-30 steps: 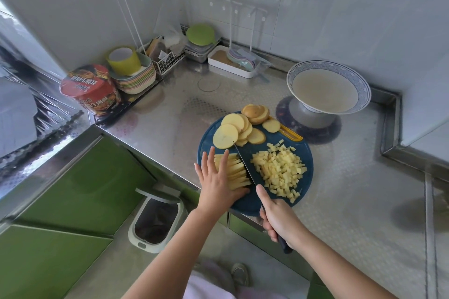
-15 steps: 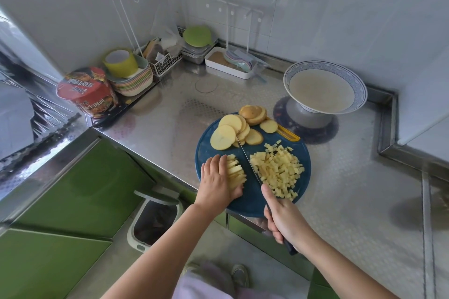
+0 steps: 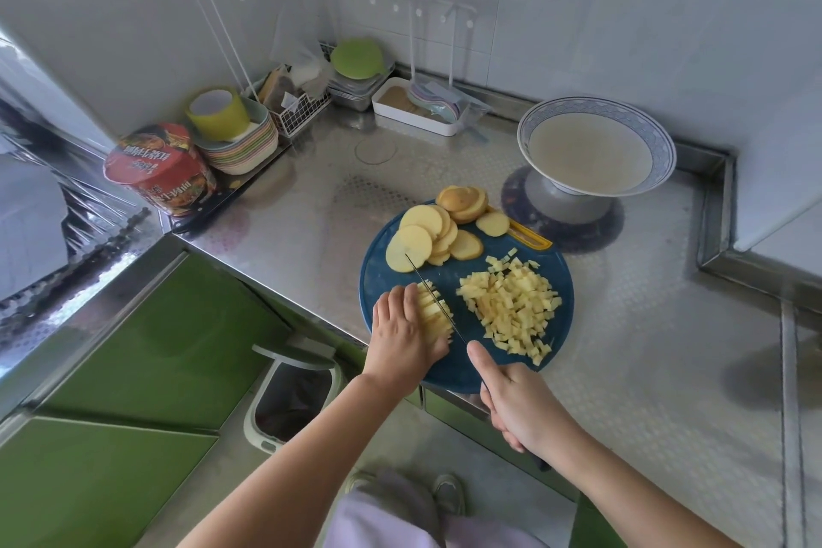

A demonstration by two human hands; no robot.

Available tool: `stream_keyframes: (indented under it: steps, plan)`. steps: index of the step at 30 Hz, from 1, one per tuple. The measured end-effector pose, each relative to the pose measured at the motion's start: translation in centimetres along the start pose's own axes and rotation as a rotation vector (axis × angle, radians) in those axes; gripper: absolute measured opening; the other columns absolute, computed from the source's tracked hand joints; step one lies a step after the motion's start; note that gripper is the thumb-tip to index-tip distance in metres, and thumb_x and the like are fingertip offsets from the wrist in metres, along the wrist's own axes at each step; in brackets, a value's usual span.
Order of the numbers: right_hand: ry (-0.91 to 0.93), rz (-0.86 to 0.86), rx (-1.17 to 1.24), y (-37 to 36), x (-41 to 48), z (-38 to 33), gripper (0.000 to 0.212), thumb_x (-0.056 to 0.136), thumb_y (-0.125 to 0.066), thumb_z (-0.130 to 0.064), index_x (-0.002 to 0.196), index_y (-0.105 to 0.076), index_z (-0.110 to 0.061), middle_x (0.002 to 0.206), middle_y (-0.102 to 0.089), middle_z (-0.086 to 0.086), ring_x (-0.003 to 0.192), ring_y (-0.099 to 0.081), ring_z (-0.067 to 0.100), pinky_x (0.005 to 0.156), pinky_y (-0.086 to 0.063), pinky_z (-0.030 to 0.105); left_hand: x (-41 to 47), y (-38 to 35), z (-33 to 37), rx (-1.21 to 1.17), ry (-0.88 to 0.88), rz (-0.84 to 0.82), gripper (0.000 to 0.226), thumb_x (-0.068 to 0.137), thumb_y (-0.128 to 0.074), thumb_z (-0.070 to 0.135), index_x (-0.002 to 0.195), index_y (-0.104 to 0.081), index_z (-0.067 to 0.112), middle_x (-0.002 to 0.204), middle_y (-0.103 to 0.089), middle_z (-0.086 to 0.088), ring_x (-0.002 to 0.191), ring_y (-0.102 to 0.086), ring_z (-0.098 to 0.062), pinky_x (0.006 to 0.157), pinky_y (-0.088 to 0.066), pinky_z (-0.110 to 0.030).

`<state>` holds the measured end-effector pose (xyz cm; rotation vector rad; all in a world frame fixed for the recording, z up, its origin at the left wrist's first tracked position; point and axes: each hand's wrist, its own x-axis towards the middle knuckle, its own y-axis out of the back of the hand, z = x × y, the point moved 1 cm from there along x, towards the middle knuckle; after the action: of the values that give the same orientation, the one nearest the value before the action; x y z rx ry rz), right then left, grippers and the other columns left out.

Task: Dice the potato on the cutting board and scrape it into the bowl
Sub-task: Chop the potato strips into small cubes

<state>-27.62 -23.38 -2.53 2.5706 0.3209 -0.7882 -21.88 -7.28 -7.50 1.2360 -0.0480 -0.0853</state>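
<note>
A round blue cutting board (image 3: 382, 276) lies at the steel counter's front edge. Round potato slices (image 3: 433, 231) are stacked at its far side and a heap of diced potato (image 3: 511, 307) covers its right half. My left hand (image 3: 402, 331) presses curled fingers on a bundle of potato strips (image 3: 433, 311) at the board's near left. My right hand (image 3: 518, 405) grips the handle of a knife (image 3: 429, 287), whose blade cuts down through the strips right beside my left fingers. A blue-rimmed bowl (image 3: 662, 147) stands on a foot behind the board, to the right.
Along the back wall stand an instant-noodle cup (image 3: 160, 167), stacked plates with a yellow cup (image 3: 235, 133), a wire basket (image 3: 296, 107), a green-lidded container (image 3: 358, 60) and a white tray (image 3: 413, 107). A bin (image 3: 291, 392) stands on the floor below the counter edge.
My left hand went from flat fingers to curled ones and slid back along the strips. The knife has chopped further left through the bundle, which is now shorter.
</note>
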Motion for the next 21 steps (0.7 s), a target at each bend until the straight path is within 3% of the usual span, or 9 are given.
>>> stream_keyframes:
  steps: [4,7,14,17,19,21]
  plan:
    - [-0.061,-0.019,-0.021,0.5,0.0,0.5,0.066,0.090,-0.034,-0.072,0.054,-0.025,-0.017,0.041,-0.026,-0.003,0.033,-0.023,0.015,0.041,-0.022,0.025,-0.4,-0.4,0.5,0.008,0.029,-0.001,0.096,0.066,-0.043,0.073,0.130,-0.044,0.001,0.115,-0.053,-0.015,0.108,-0.049,-0.032,0.096,-0.046,-0.045]
    - [-0.084,-0.022,-0.033,0.7,-0.2,0.7,0.067,0.090,-0.033,-0.072,0.053,-0.023,-0.018,0.039,-0.025,-0.004,0.031,-0.024,0.014,0.040,-0.023,0.025,-0.3,-0.8,0.4,0.002,0.033,-0.003,0.090,0.066,-0.043,0.066,0.129,-0.042,0.001,0.114,-0.053,-0.014,0.107,-0.043,-0.029,0.095,-0.046,-0.045]
    - [-0.167,-0.048,-0.060,0.1,0.0,0.5,0.067,0.091,-0.026,-0.073,0.057,-0.026,-0.015,0.033,-0.027,-0.007,0.029,-0.027,0.014,0.037,-0.028,0.022,0.1,-0.5,0.4,0.032,0.026,-0.088,0.089,0.070,-0.043,0.060,0.131,-0.046,-0.005,0.120,-0.052,-0.020,0.109,-0.052,-0.039,0.099,-0.045,-0.049]
    - [-0.225,-0.063,-0.086,0.0,0.2,0.2,0.068,0.092,-0.024,-0.073,0.059,-0.029,-0.013,0.031,-0.028,-0.007,0.028,-0.030,0.015,0.037,-0.032,0.022,0.0,-0.3,0.5,0.077,0.017,-0.156,0.093,0.078,-0.060,0.053,0.144,-0.027,-0.004,0.139,-0.036,-0.020,0.129,-0.034,-0.039,0.114,-0.024,-0.045]
    - [-0.268,-0.082,-0.068,0.2,0.2,-0.3,0.068,0.093,-0.023,-0.072,0.061,-0.030,-0.013,0.030,-0.028,-0.008,0.028,-0.029,0.014,0.037,-0.032,0.020,0.1,-0.2,0.6,0.136,0.015,-0.157,0.095,0.082,-0.057,0.054,0.147,-0.015,-0.002,0.147,-0.025,-0.018,0.136,-0.023,-0.036,0.118,-0.013,-0.042]
    - [-0.323,-0.111,-0.007,0.5,0.2,-0.8,0.065,0.094,-0.022,-0.071,0.065,-0.029,-0.013,0.030,-0.027,-0.010,0.028,-0.027,0.012,0.036,-0.030,0.018,0.1,0.0,0.8,0.172,0.012,-0.175,0.096,0.081,-0.058,0.054,0.147,-0.016,-0.002,0.146,-0.026,-0.019,0.135,-0.026,-0.037,0.117,-0.016,-0.043]
